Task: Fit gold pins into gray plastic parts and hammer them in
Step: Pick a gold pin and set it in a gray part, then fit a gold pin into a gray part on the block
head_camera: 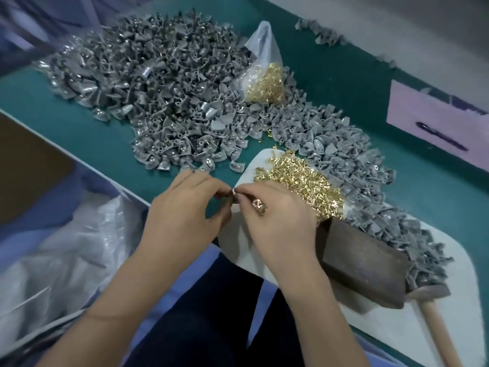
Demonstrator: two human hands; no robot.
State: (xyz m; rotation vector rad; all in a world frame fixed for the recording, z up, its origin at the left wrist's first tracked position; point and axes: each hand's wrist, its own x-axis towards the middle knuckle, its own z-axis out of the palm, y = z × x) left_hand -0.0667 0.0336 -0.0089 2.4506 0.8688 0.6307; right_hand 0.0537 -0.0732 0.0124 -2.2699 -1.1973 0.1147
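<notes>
My left hand [189, 207] pinches a small gray plastic part [229, 195] between thumb and fingers above the table's front edge. My right hand [275, 213] meets it fingertip to fingertip and pinches something tiny against the part; it is too small to make out. Several more gold pins sit tucked under the right hand's curled fingers. A heap of loose gold pins [301, 182] lies on the white board [242, 235] just right of my hands. A large pile of gray parts [164, 83] covers the green table behind.
A clear bag of gold pins [264, 75] lies on the gray pile. A dark metal block [365, 263] sits on the white board at right, with a wooden-handled hammer [436, 321] beyond it. A plastic-lined cardboard box [60, 247] stands at left. A pink paper [434, 123] lies far right.
</notes>
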